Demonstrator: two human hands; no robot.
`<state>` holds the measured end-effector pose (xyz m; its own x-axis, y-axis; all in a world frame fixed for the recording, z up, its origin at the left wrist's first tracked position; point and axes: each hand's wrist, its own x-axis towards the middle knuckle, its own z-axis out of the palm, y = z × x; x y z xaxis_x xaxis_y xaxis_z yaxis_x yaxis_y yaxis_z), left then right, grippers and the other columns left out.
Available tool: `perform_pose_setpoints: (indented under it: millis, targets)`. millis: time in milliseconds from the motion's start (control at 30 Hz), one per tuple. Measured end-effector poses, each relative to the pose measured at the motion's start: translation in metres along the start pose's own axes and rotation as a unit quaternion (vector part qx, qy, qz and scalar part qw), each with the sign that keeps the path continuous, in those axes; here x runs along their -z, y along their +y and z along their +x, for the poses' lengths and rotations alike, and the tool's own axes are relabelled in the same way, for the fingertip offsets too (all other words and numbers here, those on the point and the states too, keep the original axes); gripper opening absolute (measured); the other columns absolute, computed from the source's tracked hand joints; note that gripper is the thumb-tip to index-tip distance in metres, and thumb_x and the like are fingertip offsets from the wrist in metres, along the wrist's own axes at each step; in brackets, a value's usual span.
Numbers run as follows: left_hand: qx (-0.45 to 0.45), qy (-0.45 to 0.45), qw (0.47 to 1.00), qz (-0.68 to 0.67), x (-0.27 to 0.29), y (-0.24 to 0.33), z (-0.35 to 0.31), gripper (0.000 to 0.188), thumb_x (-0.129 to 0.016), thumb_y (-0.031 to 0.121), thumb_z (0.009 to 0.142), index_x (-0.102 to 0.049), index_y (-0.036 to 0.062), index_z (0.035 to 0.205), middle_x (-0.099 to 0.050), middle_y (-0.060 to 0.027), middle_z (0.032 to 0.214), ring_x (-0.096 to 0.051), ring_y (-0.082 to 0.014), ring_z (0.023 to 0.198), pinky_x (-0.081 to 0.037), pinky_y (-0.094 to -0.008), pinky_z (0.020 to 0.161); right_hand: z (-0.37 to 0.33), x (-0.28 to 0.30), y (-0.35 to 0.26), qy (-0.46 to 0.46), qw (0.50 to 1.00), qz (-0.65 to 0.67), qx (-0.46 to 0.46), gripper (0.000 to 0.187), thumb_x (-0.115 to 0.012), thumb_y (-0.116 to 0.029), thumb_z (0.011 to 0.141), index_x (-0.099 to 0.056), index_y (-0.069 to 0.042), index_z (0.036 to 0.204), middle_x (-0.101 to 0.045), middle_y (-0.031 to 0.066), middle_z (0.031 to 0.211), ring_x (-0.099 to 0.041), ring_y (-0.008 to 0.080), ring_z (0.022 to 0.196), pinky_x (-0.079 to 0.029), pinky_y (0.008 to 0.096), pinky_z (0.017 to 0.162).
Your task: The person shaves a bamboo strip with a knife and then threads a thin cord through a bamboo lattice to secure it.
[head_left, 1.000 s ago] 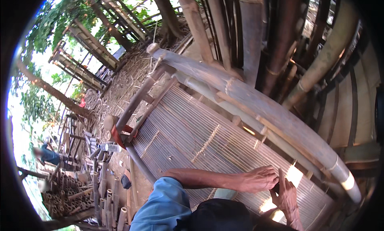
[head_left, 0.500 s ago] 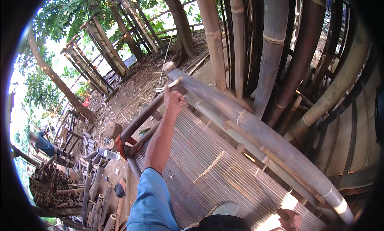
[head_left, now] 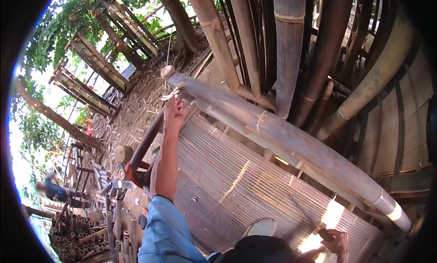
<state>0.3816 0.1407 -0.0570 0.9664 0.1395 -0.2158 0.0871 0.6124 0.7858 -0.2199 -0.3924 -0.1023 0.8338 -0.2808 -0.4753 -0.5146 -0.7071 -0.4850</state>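
Out at the far end of the slatted bamboo seat (head_left: pixel 211 169), look, the left hand (head_left: pixel 175 112) is at work on a long reach, fingers curled in close at the corner where the dark side rail (head_left: pixel 152 132) runs up to the thick bamboo pole (head_left: pixel 255 113). Just beyond its knuckles shows a pale strip (head_left: pixel 173 91); whether the fingers have hold of it, I can't tell.

Well apart from it, low and to the right, the right hand (head_left: pixel 336 242) hangs in shadow over the seat, fingers partly bent, its grip too dark to read. Up and left of it, a dark streak (head_left: pixel 301 209) blurs above the slats.

The seat stretches between the two hands, a woven binding (head_left: pixel 236 182) crossing its middle, and the thick pole slants along beyond them both. Just left of the left forearm there's an orange-red wrap (head_left: pixel 131 174) on the frame, with a clear bottle (head_left: pixel 122 184) near it. Farther left of that hand, a person in blue (head_left: pixel 57 192) is near a stack of cut bamboo (head_left: pixel 77 235).
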Motion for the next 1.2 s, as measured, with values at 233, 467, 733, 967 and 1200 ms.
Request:
perform_pose_setpoints:
  millis: [233,467,733,967,1200]
  targets:
    - [0.010,-0.114,0.993,-0.029,0.032,-0.019,-0.134,0.013,-0.053,0.022,0.104,-0.058,0.0101,0.102,-0.056,-0.0013,0.075,-0.050,-0.0119,0.060,-0.038,-0.0240,0.050,-0.009,-0.034,0.062,0.071,0.998,0.003,0.003,0.051,-0.094,-0.008,0.045,-0.074,-0.005,0.093,-0.068,0.0146,0.087,-0.068,0.0315,0.080,-0.055,0.0392,0.072]
    - [0.027,-0.236,0.902,0.360,0.031,-0.116,-0.303,0.013,-0.058,0.016,0.100,-0.062,0.0044,0.095,-0.063,-0.0016,0.074,-0.055,-0.0078,0.061,-0.043,-0.0230,0.052,-0.008,-0.021,0.054,0.056,0.998,-0.007,0.015,0.055,-0.089,-0.003,0.053,-0.072,-0.005,0.106,-0.069,0.0142,0.097,-0.065,0.0328,0.093,-0.053,0.0415,0.085]
    - [0.372,-0.454,0.732,0.345,-0.016,-0.252,-0.448,0.019,-0.078,0.013,0.087,-0.071,0.0022,0.101,-0.067,-0.0002,0.087,-0.060,-0.0068,0.083,-0.047,-0.0245,0.068,-0.006,-0.044,-0.056,-0.111,0.864,0.489,0.047,0.049,-0.064,-0.031,0.099,-0.051,0.001,0.135,-0.069,0.0190,0.111,-0.068,0.0219,0.082,-0.054,0.0361,0.076]
    - [0.368,-0.460,0.759,0.277,0.034,-0.271,-0.400,0.054,-0.065,0.016,0.095,-0.045,-0.0025,0.141,-0.067,-0.0143,0.116,-0.064,-0.0237,0.108,-0.051,-0.0377,0.091,-0.036,-0.082,-0.002,-0.038,0.907,0.419,0.023,0.029,-0.058,0.000,0.086,-0.068,0.000,0.114,-0.073,0.0103,0.094,-0.065,0.0153,0.073,-0.048,0.0284,0.060]
    - [0.247,-0.156,0.908,-0.301,0.086,-0.152,-0.221,0.069,-0.056,0.033,0.093,-0.035,-0.0033,0.148,-0.045,-0.0257,0.147,-0.038,-0.0376,0.142,-0.023,-0.0487,0.123,-0.078,-0.036,0.056,-0.045,0.970,0.237,-0.036,0.014,-0.073,-0.003,0.081,-0.071,0.000,0.094,-0.071,0.0151,0.088,-0.070,0.0256,0.083,-0.054,0.0360,0.076]
